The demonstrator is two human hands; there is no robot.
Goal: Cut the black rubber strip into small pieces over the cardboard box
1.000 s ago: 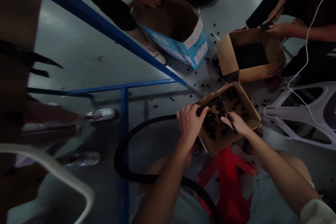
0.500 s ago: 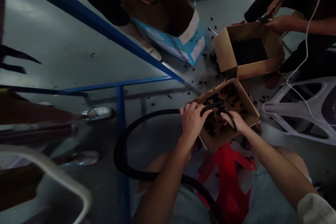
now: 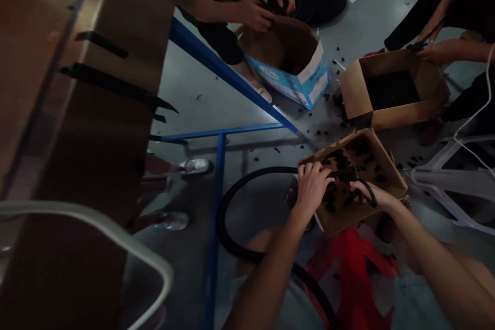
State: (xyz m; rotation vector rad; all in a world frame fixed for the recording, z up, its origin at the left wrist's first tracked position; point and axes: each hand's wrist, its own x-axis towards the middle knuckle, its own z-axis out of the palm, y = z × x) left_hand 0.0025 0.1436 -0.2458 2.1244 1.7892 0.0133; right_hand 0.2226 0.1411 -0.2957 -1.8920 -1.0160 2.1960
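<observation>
My left hand is closed around a thick black rubber hose over the near-left side of a cardboard box. The hose loops out to the left and comes back under my left forearm. My right hand grips black-handled scissors above the same box, close to the hose's end. The blades are dark and hard to make out against the hose. Many small black cut pieces lie inside the box.
A red plastic stool stands below the box. Co-workers' hands work over a blue-and-white carton and another cardboard box. Blue metal frame bars rise at left, beside a brown table. A grey plastic stool is at right.
My view has swung left, so everything sits further right and slightly lower, and the brown table has come into view. Both my hands keep their hold on the hose and scissors.
</observation>
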